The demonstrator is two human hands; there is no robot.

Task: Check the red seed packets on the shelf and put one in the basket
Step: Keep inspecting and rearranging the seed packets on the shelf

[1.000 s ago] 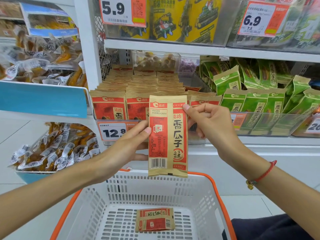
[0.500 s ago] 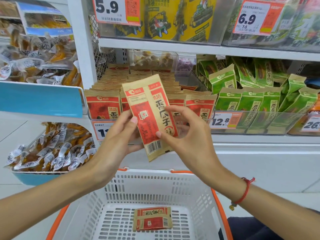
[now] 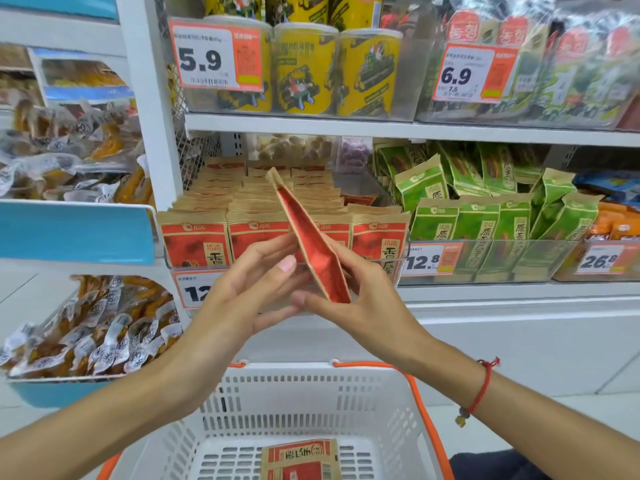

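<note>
Held seed packet [image 3: 313, 244] tilted edge-on between left hand [image 3: 242, 299] and right hand [image 3: 367, 303], before shelf [image 3: 346, 128] rows of seed packets [image 3: 249, 209]. Basket [image 3: 304, 393] below; second packet [image 3: 300, 460] lying inside.

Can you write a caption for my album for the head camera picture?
Both hands, left and right, hold a red seed packet edge-on above the white basket.
</note>
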